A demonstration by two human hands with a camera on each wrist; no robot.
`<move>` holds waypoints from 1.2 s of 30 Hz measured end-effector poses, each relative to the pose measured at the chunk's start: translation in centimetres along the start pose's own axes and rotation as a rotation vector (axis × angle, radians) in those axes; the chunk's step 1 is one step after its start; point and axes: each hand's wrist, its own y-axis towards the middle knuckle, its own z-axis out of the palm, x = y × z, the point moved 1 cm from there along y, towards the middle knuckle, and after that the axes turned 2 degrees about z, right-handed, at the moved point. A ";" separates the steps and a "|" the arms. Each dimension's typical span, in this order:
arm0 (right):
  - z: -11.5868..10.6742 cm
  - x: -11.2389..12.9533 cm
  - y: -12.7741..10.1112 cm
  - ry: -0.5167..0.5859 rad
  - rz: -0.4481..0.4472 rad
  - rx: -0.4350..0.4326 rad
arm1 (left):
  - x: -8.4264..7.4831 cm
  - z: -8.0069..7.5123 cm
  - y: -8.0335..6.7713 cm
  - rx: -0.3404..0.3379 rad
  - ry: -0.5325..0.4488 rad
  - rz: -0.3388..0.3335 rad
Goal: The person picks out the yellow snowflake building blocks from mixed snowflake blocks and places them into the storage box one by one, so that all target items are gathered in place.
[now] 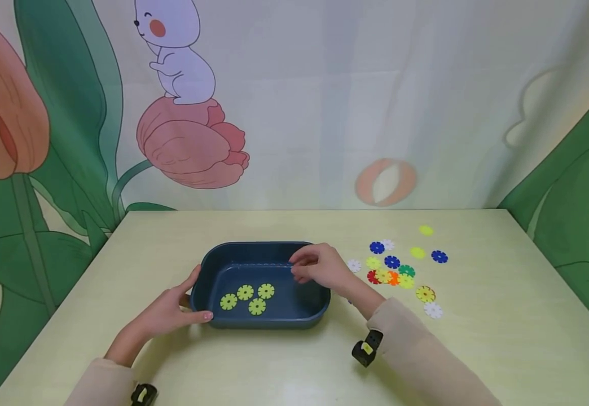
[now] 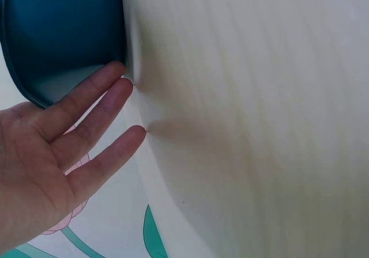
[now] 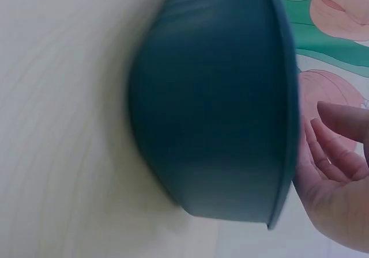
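A dark blue basin [image 1: 284,313] sits on the table with several yellow-green notched discs [image 1: 256,307] lying flat on its floor. My left hand [image 1: 170,310] rests against the basin's left end, thumb at the front corner and index finger along the side. In the left wrist view, the other fingers [image 2: 86,125] are straight and spread, tips beside the basin's lower wall. Above the basin's right part is my right hand [image 1: 325,270], fingers loosely bent. The right wrist view shows its thumb [image 3: 346,120] apart from the fingers, with nothing visible between them.
Right of the basin lie scattered discs: blue [image 1: 392,261], white [image 1: 433,310], green [image 1: 407,271], orange [image 1: 394,278], red [image 1: 373,277] and yellow [image 1: 418,252], some overlapping. A printed curtain [image 1: 284,113] hangs behind the table's [image 1: 502,316] back edge.
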 end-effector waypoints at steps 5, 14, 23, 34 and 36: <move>-1.0 0.2 -0.9 0.004 -0.013 -0.016 | 0.0 0.0 -0.1 -0.005 0.003 -0.002; -3.4 -0.3 -2.6 -0.026 -0.021 -0.050 | 0.1 0.1 0.2 -0.002 -0.003 -0.004; -6.2 -1.4 -4.2 -0.058 -0.029 -0.058 | 0.4 0.1 0.1 0.000 -0.009 -0.006; -10.5 -3.7 -6.4 -0.153 -0.008 -0.065 | 0.3 0.1 0.1 0.001 -0.017 -0.003; -11.2 -4.2 -6.8 -0.166 -0.001 -0.067 | 0.4 0.2 0.1 -0.002 -0.013 -0.008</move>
